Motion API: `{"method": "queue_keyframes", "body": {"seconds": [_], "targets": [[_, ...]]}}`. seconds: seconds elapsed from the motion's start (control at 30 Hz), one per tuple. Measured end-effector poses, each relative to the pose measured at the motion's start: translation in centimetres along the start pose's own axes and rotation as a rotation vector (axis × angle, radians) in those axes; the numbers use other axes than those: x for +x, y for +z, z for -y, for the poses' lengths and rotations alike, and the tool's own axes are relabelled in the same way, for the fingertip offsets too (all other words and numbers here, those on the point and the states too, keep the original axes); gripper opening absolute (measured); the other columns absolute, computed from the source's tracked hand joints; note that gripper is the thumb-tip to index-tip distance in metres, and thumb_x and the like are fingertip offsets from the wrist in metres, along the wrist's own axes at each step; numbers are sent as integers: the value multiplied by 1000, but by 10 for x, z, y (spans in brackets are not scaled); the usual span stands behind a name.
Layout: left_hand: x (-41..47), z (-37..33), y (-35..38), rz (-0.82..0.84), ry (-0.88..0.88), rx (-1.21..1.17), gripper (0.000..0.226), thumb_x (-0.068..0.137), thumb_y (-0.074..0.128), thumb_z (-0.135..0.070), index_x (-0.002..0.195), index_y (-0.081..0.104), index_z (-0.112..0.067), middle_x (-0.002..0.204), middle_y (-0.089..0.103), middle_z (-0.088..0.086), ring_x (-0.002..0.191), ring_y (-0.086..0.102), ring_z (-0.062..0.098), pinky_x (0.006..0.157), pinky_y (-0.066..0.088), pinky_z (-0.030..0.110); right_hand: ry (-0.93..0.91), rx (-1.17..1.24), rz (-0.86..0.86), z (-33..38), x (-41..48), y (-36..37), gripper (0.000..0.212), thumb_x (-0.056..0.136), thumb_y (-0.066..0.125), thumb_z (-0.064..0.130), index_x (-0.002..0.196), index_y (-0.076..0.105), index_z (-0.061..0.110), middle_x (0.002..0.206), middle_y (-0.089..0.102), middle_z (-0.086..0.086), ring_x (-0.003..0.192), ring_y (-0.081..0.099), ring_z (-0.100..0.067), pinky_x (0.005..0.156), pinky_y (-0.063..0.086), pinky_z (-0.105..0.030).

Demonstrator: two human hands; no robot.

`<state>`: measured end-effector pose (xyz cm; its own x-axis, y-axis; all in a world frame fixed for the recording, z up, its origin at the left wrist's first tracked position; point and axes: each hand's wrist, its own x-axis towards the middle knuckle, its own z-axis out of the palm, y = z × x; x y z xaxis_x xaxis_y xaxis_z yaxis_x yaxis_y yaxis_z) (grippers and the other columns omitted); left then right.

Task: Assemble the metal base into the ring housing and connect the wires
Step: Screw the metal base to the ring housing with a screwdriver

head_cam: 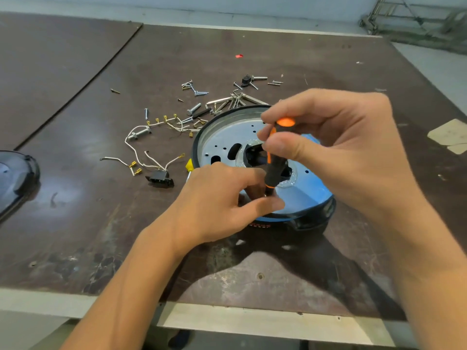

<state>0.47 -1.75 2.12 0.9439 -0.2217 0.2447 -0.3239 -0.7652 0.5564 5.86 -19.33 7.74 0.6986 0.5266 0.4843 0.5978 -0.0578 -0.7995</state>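
Note:
A round metal base (pixel 227 137) with holes and slots lies inside a black and blue ring housing (pixel 316 198) at the table's middle. My right hand (pixel 328 137) grips the top of a black and orange screwdriver (pixel 274 168), which stands nearly upright on the base's near edge. My left hand (pixel 222 200) pinches around the screwdriver's tip, hiding whatever lies under it. White wires (pixel 134 150) with brass terminals and a black connector (pixel 160 178) lie loose on the table, left of the housing.
Several loose screws and bolts (pixel 197 107) lie scattered behind the housing. A small black part (pixel 246 80) sits farther back. A dark cover (pixel 15 178) rests at the left edge. A yellow piece (pixel 189 164) shows beside the housing. The table's front edge runs close below my forearms.

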Motion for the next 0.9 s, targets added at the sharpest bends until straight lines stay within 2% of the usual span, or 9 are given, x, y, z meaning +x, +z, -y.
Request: {"method": "queue_keyframes", "body": {"seconds": [0.17,0.23,0.3,0.43,0.53,0.6,0.73,0.83,0.9], "targets": [[1,1,3,-14,8,70,45,87,37,-67,89,68,-34,71,69,-11,67,61,7,60,49,37,13,-90,-44,-2,0,-5,24,86,76,22,99,70,2,84,68,-12,75,63,-25,67,51,-48],[1,3,3,-11,5,64,42,89,41,-65,91,71,-35,72,70,-10,67,62,8,60,50,37,-4,-56,64,0,0,-12,23,98,59,12,115,68,-1,97,71,-14,80,63,-5,71,51,-26],[1,4,3,-6,6,51,39,89,44,-63,94,71,-36,75,71,-12,69,64,7,60,51,37,8,4,100,2,-1,-14,25,100,54,3,122,64,-1,105,72,-14,89,67,-3,75,49,-15],[0,4,2,-4,23,49,45,88,37,-69,92,67,-36,76,70,-17,67,61,3,60,48,34,21,-33,-12,-1,-1,-6,17,86,77,15,98,70,4,85,72,-8,78,70,-18,65,54,-40],[-1,4,3,-5,33,70,44,90,34,-67,90,65,-35,71,66,-15,65,58,3,59,47,33,16,-83,-127,-4,0,1,35,77,85,28,78,57,7,68,62,-5,60,56,-17,55,42,-29],[-1,4,3,-9,26,93,45,91,34,-66,91,66,-35,68,65,-12,66,57,5,59,46,35,17,-47,-82,-6,0,3,27,88,75,25,86,59,3,73,58,-15,63,52,-27,55,43,-32],[-2,4,3,-16,43,67,34,93,43,-59,95,69,-37,71,68,-11,68,58,6,59,47,35,20,63,102,-3,-3,-7,28,103,45,8,123,62,-3,100,70,-15,74,59,-8,67,46,-12],[-1,3,3,-8,47,64,31,94,43,-57,98,68,-37,73,69,-12,68,60,5,59,48,35,33,14,39,-2,-3,-7,17,100,54,3,108,67,-3,91,71,-19,75,67,-11,66,51,-19],[-1,3,2,13,62,42,34,94,41,-61,94,64,-37,78,70,-18,69,62,2,59,49,31,26,-67,-71,-3,-2,-3,13,94,67,10,94,70,-3,79,68,-22,69,67,-26,61,54,-39]]}}
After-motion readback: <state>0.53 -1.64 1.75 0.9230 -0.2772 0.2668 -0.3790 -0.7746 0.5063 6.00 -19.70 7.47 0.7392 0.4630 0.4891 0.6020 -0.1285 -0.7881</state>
